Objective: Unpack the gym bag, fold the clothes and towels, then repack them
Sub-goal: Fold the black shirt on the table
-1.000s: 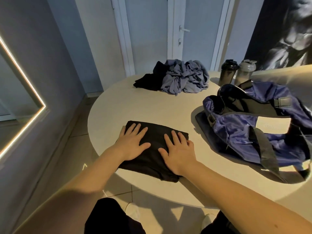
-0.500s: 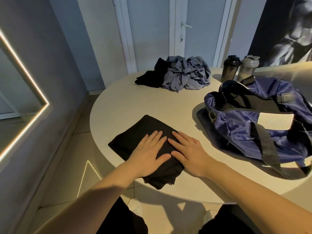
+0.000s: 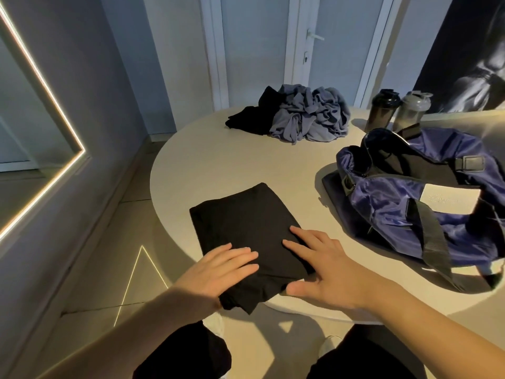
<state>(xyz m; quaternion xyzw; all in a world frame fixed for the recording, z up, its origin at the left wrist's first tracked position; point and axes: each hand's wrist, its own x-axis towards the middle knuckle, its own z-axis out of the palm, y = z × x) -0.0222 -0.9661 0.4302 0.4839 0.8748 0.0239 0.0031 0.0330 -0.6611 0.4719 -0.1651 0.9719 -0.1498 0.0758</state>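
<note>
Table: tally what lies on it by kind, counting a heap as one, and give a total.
Bottles: 2
Bag: 1
Folded garment: 1
Clothes heap: 1
Total: 5

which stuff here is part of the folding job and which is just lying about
Part of the job:
- folded black garment, pressed flat by left hand and right hand
- crumpled clothes pile
- open blue gym bag

Just lying about:
- dark shaker bottle
- grey shaker bottle
- door
- lit mirror
- wall poster
</note>
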